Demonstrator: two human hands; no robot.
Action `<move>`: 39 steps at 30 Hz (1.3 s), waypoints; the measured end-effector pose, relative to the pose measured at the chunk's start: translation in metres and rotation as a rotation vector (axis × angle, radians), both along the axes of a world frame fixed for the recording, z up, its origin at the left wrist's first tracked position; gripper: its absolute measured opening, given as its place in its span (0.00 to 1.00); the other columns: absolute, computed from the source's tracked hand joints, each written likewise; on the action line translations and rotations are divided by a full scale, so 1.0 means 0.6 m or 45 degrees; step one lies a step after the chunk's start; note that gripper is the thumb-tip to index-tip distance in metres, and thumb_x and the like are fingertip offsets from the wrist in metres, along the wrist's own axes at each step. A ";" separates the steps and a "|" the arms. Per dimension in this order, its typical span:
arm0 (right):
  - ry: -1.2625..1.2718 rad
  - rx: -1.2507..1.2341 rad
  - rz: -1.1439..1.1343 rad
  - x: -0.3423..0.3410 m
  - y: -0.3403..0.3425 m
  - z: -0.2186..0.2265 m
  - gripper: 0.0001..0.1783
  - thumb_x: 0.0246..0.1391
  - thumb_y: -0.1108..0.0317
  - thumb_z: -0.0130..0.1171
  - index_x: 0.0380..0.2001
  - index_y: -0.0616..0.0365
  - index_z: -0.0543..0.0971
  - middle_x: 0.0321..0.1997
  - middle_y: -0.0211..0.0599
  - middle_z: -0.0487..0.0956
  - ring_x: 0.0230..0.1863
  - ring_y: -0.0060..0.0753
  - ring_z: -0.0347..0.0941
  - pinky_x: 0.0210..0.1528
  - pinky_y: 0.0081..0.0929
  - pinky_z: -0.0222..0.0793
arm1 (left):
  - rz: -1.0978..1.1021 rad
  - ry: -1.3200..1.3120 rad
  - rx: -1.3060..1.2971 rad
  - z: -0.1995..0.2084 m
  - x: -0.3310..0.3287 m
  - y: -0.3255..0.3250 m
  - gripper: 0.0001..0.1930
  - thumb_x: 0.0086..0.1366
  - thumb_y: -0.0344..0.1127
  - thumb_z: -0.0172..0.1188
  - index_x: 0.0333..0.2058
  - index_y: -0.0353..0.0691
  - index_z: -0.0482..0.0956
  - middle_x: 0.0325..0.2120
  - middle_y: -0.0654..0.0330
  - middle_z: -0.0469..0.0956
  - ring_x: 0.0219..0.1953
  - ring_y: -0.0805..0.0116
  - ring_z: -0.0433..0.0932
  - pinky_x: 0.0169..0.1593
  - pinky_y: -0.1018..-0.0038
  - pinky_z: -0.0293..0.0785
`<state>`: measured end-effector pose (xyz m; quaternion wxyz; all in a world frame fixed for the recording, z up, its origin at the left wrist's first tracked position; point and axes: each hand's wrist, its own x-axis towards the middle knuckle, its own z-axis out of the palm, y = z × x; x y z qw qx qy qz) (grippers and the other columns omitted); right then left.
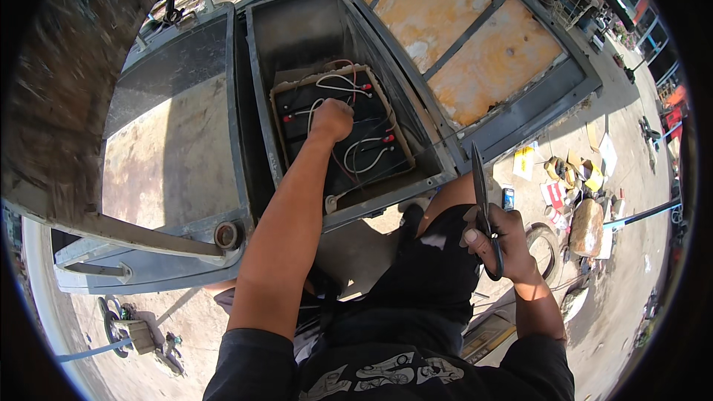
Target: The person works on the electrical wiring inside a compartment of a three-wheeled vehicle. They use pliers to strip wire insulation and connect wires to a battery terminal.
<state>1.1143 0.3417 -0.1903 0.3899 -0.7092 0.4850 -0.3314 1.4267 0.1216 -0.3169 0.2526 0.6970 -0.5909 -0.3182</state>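
Note:
My left hand (333,119) reaches into an open metal compartment (293,30), its fingers curled closed over a group of black batteries (375,108). White wires (338,83) with red and black terminal ends loop across the batteries close to the fingers. What those fingers pinch is hidden under the hand. On the right, outside the compartment, my right hand (505,241) is wrapped around the handles of dark scissors (481,186). Their blades point upward, away from me. A tan padded edge (277,130) surrounds the batteries.
The compartment's raised lid (468,37), lined with stained yellow foam, leans open to the right. At left is a grey metal tray or bed (167,141) with a curved bar (148,234). Scattered cartons, a worn roll (587,226) and a tyre (546,249) lie on the ground at right.

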 end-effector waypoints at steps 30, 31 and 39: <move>0.857 0.966 -0.640 -0.227 0.207 -0.758 0.16 0.54 0.61 0.49 0.31 0.64 0.79 0.37 0.58 0.80 0.43 0.55 0.78 0.41 0.47 0.72 | -0.165 -0.302 -0.148 -0.004 -0.013 0.007 0.13 0.44 0.27 0.69 0.33 0.40 0.85 0.31 0.51 0.83 0.37 0.55 0.82 0.43 0.66 0.77; 0.858 0.971 -0.641 -0.225 0.206 -0.757 0.16 0.54 0.61 0.49 0.31 0.64 0.79 0.37 0.57 0.80 0.43 0.54 0.78 0.41 0.46 0.72 | -0.132 -0.202 -0.152 -0.005 -0.011 0.005 0.12 0.45 0.26 0.69 0.33 0.38 0.85 0.30 0.51 0.83 0.35 0.59 0.82 0.42 0.68 0.77; 0.853 0.969 -0.624 -0.234 0.196 -0.753 0.16 0.56 0.61 0.49 0.33 0.65 0.78 0.36 0.56 0.80 0.41 0.53 0.78 0.39 0.45 0.73 | 0.204 0.443 -0.174 -0.001 -0.015 -0.002 0.08 0.51 0.23 0.66 0.32 0.31 0.83 0.24 0.59 0.81 0.27 0.74 0.77 0.32 0.76 0.72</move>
